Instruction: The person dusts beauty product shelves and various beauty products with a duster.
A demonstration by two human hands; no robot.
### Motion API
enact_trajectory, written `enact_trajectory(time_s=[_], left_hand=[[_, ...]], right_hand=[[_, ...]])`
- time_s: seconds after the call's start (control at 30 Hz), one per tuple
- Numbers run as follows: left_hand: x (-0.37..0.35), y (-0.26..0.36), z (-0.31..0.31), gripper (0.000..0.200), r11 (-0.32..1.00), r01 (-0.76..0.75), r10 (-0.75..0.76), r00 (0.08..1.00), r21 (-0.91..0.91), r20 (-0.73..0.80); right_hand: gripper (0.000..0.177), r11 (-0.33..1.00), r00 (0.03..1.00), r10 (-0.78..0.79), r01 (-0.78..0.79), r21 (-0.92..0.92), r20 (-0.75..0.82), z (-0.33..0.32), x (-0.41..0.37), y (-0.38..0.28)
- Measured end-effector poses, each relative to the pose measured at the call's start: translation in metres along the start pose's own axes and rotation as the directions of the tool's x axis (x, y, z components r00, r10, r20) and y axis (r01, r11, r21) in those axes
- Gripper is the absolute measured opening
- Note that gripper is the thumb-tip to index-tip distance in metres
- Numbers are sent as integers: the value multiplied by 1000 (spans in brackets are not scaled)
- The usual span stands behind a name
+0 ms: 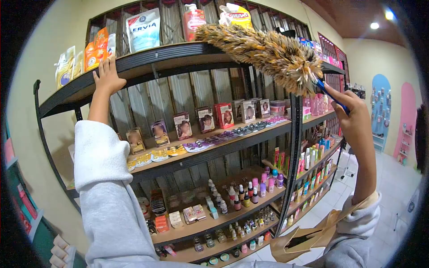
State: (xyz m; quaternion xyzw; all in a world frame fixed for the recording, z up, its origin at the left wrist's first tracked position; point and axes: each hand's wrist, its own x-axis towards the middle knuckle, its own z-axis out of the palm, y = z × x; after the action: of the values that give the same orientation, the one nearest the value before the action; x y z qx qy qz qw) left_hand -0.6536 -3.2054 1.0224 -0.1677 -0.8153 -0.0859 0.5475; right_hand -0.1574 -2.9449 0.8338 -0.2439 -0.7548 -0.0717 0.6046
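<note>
My right hand (355,107) is closed around the blue handle of a feather duster (263,51). The duster's brown, black and cream plumes reach left along the top shelf, close in front of a red pump bottle (194,22) and a yellow-and-white pouch (236,16). My left hand (108,77) rests on the front edge of the top shelf (147,57), fingers somewhat apart, just below an orange pouch (95,50). Further along stands a white and light-blue pouch (144,31). A brown paper bag (308,236) hangs by my right forearm.
Boxed hair dyes (205,119) and sachets (201,145) line the shelf below. Lower down are small bottles (248,196) and little boxes (194,213). A black upright post (293,165) divides the shelving. Tiled floor (389,183) lies to the right.
</note>
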Motion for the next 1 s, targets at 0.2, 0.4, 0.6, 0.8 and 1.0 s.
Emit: enact_trajectory(time_s=[0.2,0.4,0.6,0.8,1.0], left_hand=[[-1,-9,3,90,998,-43,40,996,-38,-80],[10,1,-1,85,993,58,-66,995,-101,-74],[14,99,-9,60,850,-480,221,700,-218,-679],[-7,233,7,60,881,-470,389,788,-59,-477],[3,280,34,64,948,-312,240,822,-56,-516]], right_hand=[[49,997,998,4,1,77,-56,12,-34,51],[50,996,957,77,-85,-16,-279,24,-42,88],[41,990,952,-9,-34,-135,-307,15,16,112],[38,963,952,-200,148,-224,-231,27,95,109],[40,965,997,-51,36,-261,-51,15,75,89]])
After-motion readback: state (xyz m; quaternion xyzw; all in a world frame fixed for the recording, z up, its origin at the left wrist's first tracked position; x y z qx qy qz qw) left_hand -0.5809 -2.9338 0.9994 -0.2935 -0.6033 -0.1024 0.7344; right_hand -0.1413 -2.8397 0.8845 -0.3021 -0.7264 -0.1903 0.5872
